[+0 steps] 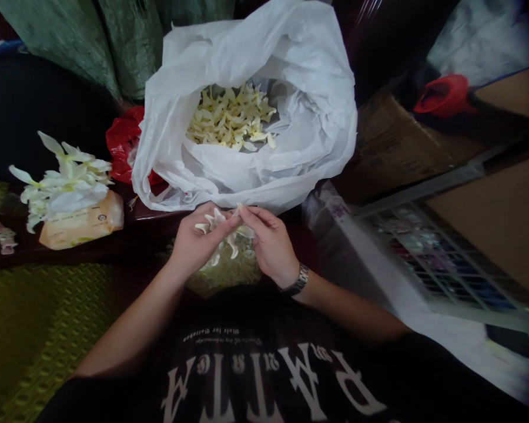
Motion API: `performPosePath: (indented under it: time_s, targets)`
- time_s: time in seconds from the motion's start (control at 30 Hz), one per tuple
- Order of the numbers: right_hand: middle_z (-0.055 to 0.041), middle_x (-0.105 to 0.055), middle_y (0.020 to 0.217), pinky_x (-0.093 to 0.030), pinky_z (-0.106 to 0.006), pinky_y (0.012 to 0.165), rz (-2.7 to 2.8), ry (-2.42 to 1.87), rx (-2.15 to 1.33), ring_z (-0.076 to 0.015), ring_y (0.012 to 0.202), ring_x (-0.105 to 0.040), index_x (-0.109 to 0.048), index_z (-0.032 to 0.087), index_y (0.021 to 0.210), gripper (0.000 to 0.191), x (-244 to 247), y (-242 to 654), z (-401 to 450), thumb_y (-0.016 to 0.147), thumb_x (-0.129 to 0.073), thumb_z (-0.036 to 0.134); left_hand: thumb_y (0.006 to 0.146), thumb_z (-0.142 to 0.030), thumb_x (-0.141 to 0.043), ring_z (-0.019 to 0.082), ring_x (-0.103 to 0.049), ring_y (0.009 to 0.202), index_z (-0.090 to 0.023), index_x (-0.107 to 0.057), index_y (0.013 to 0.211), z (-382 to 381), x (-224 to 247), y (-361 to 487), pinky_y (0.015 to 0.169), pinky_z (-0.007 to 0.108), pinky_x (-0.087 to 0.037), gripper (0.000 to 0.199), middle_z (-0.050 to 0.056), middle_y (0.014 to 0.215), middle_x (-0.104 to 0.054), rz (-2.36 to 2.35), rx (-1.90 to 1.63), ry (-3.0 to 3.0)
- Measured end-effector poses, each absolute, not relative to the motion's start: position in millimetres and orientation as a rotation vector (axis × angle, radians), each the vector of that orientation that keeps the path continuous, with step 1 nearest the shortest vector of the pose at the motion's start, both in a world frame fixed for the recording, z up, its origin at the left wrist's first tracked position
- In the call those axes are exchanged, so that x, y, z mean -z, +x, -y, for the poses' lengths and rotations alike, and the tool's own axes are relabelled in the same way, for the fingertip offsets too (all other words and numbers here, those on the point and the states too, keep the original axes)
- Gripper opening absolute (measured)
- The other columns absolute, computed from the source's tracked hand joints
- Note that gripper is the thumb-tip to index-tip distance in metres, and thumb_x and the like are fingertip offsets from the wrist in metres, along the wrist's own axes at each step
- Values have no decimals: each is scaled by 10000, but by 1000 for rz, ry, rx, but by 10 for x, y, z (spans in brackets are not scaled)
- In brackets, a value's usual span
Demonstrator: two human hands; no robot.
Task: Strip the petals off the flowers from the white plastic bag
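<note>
Several pale white flowers point(215, 220) are gripped in my left hand point(198, 238), their petals poking out between thumb and fingers. Close beside it, my right hand point(273, 241) pinches a small whitish flower piece at the fingertips, and the two hands nearly meet. A wristwatch circles my right wrist. Just beyond both hands stands a white plastic bag point(229, 176), wide-mouthed, with a heap of cream-yellow flowers point(231, 117) inside. Below my hands, partly hidden by them, is a clear bag point(229, 273) of pale contents.
To the left, more white flowers point(66, 182) lie on a yellow-orange packet point(86, 223) near a red plastic bag point(126, 144). A small bunny figure point(4, 238) is at far left. On the right are a cardboard box point(392, 147), a red object point(443, 97) and a wire rack point(427, 252).
</note>
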State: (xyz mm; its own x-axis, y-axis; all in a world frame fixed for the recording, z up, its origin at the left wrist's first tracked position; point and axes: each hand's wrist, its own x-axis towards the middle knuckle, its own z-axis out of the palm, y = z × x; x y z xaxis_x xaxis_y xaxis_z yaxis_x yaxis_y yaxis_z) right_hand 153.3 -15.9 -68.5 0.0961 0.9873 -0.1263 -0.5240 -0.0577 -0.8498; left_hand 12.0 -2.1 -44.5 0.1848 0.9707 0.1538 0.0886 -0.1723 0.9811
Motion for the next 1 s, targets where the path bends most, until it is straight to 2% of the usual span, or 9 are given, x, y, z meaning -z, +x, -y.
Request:
performPosePath:
  time_s: [0.2, 0.4, 0.47, 0.57, 0.63, 0.73, 0.87, 1.0]
  targets:
    - [-11, -762, 888, -574, -363, 897, 721, -975, -1239, -187, 871, -697, -700, 232, 771, 299, 686, 1706, 119, 763, -809, 511, 807, -427, -797, 146, -603, 715, -175, -749, 837, -19, 503, 33, 678, 262, -472, 258, 21, 789, -680, -1152, -1101, 1322]
    - [16, -712, 718, -560, -306, 709, 903, -1028, -1105, -142, 673, -654, -677, 223, 809, 248, 753, 2015, 64, 889, -706, 455, 782, -441, -816, 132, -579, 646, -172, -757, 845, -85, 501, -144, 606, 244, -448, 282, 17, 743, -683, -1218, -1082, 1306]
    - [-5, -743, 782, -572, -339, 756, 1053, -1097, -1077, -164, 733, -681, -715, 226, 912, 224, 753, 2081, 69, 895, -702, 449, 789, -432, -811, 125, -572, 640, -177, -753, 849, -89, 454, -167, 599, 240, -438, 269, 12, 742, -679, -1201, -1048, 1337]
    - [-63, -767, 1100, -536, -428, 981, 1346, -1167, -918, -220, 1022, -696, -716, 244, 1146, 309, 678, 2097, 105, 892, -711, 421, 805, -422, -796, 127, -564, 640, -174, -738, 848, -83, 365, -151, 606, 246, -433, 258, 9, 735, -668, -1147, -929, 1443]
    - [-74, -729, 1231, -486, -452, 1069, 1510, -1122, -820, -237, 1152, -657, -694, 256, 1212, 349, 595, 2046, 134, 893, -714, 397, 807, -405, -794, 131, -562, 666, -169, -730, 829, -84, 323, -120, 626, 252, -430, 246, 11, 742, -652, -1099, -871, 1575]
    - [-65, -748, 1127, -523, -425, 999, 1663, -1011, -816, -228, 1079, -674, -721, 248, 1121, 264, 499, 1915, 150, 882, -736, 359, 820, -392, -780, 136, -548, 699, -161, -704, 739, -97, 310, -65, 648, 258, -414, 257, 12, 737, -611, -1007, -834, 1794]
    - [-40, -742, 913, -553, -370, 874, 1551, -952, -830, -196, 918, -689, -741, 231, 906, 64, 515, 1779, 129, 881, -742, 290, 822, -398, -777, 131, -507, 670, -164, -649, 643, -97, 327, 0, 634, 254, -394, 322, -11, 662, -533, -967, -838, 1906]
    - [-39, -739, 908, -538, -364, 881, 1414, -959, -923, -190, 909, -683, -719, 226, 852, 98, 609, 1750, 117, 886, -730, 316, 742, -405, -845, 137, -542, 684, -161, -686, 684, -64, 310, 16, 651, 257, -423, 296, 1, 698, -594, -1026, -847, 1777]
